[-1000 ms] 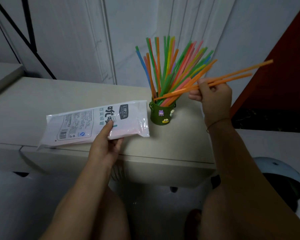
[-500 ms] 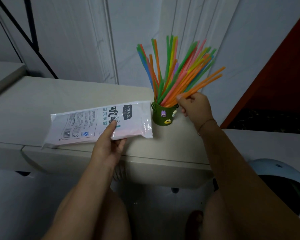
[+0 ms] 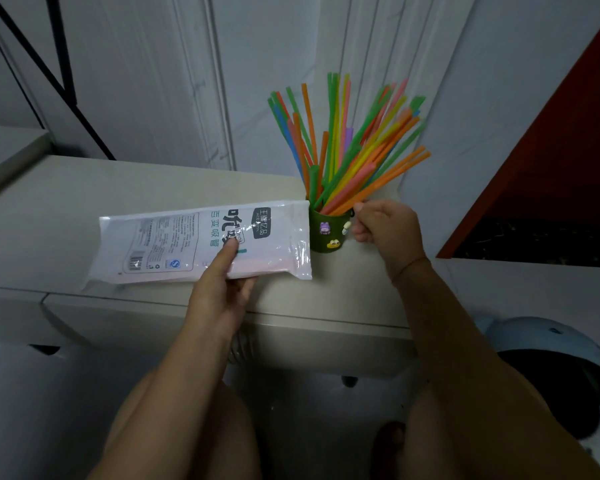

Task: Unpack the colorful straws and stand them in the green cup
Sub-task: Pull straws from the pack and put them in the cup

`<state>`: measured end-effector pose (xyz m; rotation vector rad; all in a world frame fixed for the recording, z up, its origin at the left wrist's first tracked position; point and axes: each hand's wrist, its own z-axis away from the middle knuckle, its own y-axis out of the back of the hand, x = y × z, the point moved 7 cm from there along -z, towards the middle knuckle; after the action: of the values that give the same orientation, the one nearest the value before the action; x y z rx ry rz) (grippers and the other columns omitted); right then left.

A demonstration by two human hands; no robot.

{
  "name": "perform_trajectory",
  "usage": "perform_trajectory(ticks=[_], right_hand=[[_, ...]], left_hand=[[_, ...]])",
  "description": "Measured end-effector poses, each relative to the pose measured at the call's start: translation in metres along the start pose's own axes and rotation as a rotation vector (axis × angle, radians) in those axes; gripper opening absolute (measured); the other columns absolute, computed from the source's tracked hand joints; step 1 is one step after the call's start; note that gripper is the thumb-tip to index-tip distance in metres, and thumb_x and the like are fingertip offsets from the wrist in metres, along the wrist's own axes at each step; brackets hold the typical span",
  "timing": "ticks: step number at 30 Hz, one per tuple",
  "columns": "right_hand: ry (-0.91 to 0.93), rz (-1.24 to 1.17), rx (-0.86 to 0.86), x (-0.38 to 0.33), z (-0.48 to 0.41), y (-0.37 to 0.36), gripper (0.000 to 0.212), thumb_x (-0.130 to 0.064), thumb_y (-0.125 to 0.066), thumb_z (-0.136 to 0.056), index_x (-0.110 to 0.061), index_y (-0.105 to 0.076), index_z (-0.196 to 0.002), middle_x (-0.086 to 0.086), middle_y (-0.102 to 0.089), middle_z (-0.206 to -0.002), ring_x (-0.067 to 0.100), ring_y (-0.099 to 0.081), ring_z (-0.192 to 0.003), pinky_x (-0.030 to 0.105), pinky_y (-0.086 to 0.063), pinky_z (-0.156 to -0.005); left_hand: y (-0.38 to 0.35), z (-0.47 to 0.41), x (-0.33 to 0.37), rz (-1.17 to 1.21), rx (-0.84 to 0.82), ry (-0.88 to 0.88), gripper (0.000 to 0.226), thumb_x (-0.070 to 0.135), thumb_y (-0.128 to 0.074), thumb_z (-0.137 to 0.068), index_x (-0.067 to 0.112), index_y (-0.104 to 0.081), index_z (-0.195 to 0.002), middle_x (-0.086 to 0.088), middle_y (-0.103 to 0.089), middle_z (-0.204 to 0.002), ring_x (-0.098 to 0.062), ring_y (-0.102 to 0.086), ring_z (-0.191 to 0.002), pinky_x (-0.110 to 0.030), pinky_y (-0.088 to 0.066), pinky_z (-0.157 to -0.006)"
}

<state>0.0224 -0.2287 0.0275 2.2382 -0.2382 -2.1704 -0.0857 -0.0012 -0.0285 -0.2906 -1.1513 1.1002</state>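
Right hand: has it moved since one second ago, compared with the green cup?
Yes. The right hand has come down and leftward. It was above and to the right of the green cup, and now it sits close beside the cup's rim.

beige cabinet top [image 3: 84, 202], seam running along its front face. green cup [image 3: 328, 233] stands upright toward 2 o'clock on it, full of coloured straws [image 3: 343, 161]. white straw packet [image 3: 194, 240] lies lengthwise mid-top, at the cup's 9 o'clock; right end beside or touching it, can't tell.
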Motion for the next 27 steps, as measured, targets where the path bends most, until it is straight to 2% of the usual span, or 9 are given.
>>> perform_trajectory(ticks=[3,6,7,9,12,16,20,25,27], right_hand=[[-0.342,-0.319,-0.036,0.031,0.029,-0.010,0.017,-0.011,-0.055,-0.091,-0.006,-0.058,-0.075,0.000,-0.058,-0.049,0.007,-0.054,-0.043,0.019,-0.047,-0.048],[-0.631,-0.534,-0.246,0.054,0.069,-0.038,0.016,-0.018,-0.050,-0.093,-0.008,-0.062,-0.098,0.008,-0.066,-0.090,0.022,-0.061,-0.085,0.029,-0.051,-0.075],[-0.663,-0.558,-0.332,0.056,0.079,-0.048,0.023,-0.019,-0.048,-0.094,-0.009,-0.061,-0.110,0.008,-0.065,-0.104,0.022,-0.059,-0.098,0.033,-0.049,-0.082],[-0.685,-0.621,-0.436,0.058,0.090,-0.062,0.034,-0.016,-0.048,-0.092,-0.013,-0.055,-0.125,0.006,-0.063,-0.114,0.022,-0.059,-0.104,0.037,-0.049,-0.088],[-0.805,-0.791,-0.378,0.065,0.092,-0.073,0.036,-0.019,-0.048,-0.092,-0.012,-0.055,-0.127,0.009,-0.063,-0.120,0.025,-0.058,-0.110,0.041,-0.048,-0.088],[-0.836,-0.860,-0.312,0.068,0.091,-0.075,0.030,-0.017,-0.047,-0.093,-0.006,-0.060,-0.119,0.012,-0.065,-0.114,0.027,-0.061,-0.101,0.041,-0.053,-0.080],[-0.813,-0.991,-0.316,0.067,0.090,-0.075,0.033,-0.013,-0.044,-0.095,-0.004,-0.060,-0.123,0.017,-0.063,-0.125,0.034,-0.058,-0.114,0.053,-0.053,-0.083],[-0.777,-0.980,-0.305,0.070,0.084,-0.074,0.035,-0.013,-0.046,-0.094,-0.003,-0.057,-0.126,0.016,-0.059,-0.130,0.033,-0.054,-0.122,0.048,-0.045,-0.102],[-0.751,-0.976,-0.324,0.070,0.080,-0.075,0.036,-0.013,-0.047,-0.094,-0.004,-0.056,-0.127,0.016,-0.059,-0.131,0.033,-0.053,-0.123,0.049,-0.046,-0.100]], left_hand=[[-0.002,0.004,0.004,-0.070,-0.023,-0.065,0.028,0.013,-0.068,-0.084,0.019,-0.065,-0.111,0.003,-0.075,-0.094,-0.009,-0.072,-0.083,-0.024,-0.056,-0.061],[-0.006,0.013,0.008,-0.243,-0.054,-0.181,0.045,0.017,-0.070,-0.082,0.016,-0.059,-0.126,0.000,-0.072,-0.109,-0.012,-0.070,-0.093,-0.027,-0.057,-0.070],[-0.009,0.017,0.009,-0.317,-0.073,-0.231,0.045,0.016,-0.068,-0.083,0.018,-0.058,-0.127,-0.001,-0.071,-0.112,-0.014,-0.069,-0.097,-0.029,-0.058,-0.074],[-0.016,0.026,0.011,-0.452,-0.113,-0.318,0.044,0.013,-0.066,-0.084,0.021,-0.057,-0.126,-0.002,-0.070,-0.115,-0.015,-0.068,-0.100,-0.030,-0.058,-0.078],[-0.024,0.032,0.010,-0.598,-0.182,-0.351,0.046,0.007,-0.068,-0.082,0.019,-0.057,-0.125,-0.002,-0.069,-0.116,-0.015,-0.068,-0.101,-0.031,-0.058,-0.078],[-0.021,0.031,0.005,-0.684,-0.226,-0.253,0.047,-0.004,-0.072,-0.075,0.011,-0.062,-0.118,-0.008,-0.071,-0.111,-0.018,-0.069,-0.093,-0.026,-0.057,-0.068],[-0.013,0.028,0.007,-0.650,-0.186,-0.205,0.043,-0.010,-0.071,-0.073,0.016,-0.064,-0.106,-0.004,-0.071,-0.105,-0.017,-0.069,-0.092,-0.024,-0.058,-0.072],[-0.006,0.024,0.010,-0.597,-0.100,-0.167,0.030,-0.008,-0.071,-0.073,0.013,-0.068,-0.094,-0.005,-0.073,-0.090,-0.015,-0.071,-0.077,-0.022,-0.059,-0.066],[-0.005,0.023,0.011,-0.604,-0.085,-0.168,0.030,-0.007,-0.072,-0.073,0.014,-0.067,-0.093,-0.004,-0.073,-0.090,-0.015,-0.071,-0.079,-0.022,-0.059,-0.066]])
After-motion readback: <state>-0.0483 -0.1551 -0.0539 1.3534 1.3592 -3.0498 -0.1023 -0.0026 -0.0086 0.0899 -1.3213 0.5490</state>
